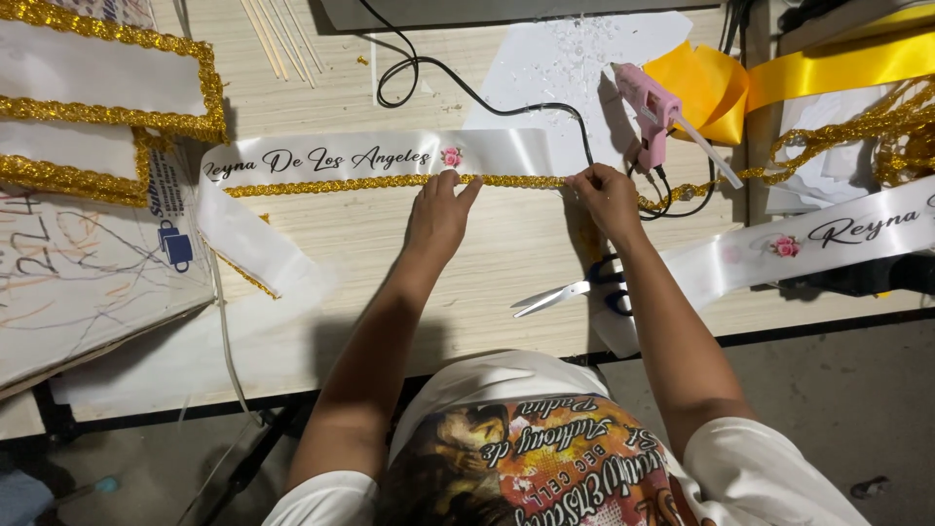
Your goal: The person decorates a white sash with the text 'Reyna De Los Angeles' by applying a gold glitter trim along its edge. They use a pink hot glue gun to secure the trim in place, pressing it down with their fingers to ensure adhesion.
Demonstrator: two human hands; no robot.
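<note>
Trim-pressing step was under way: gold braided trim lay along the lower edge of a white satin sash stretched flat on the wooden table. Left hand was flat, fingers together, fingertips pressing down on the trim just below a small pink rose print. Right hand pinched the trim at the sash's right end, where the loose braid ran off to the right toward more gold trim. Pink glue gun stood just beyond the right hand, cord looping across the table. Scissors lay near the right forearm, blades open. Judged: braid seated up to the right hand; next move likely called for keeping the trim aligned with the sash edge and pressing further right, fingers clear of any hot glue.
</note>
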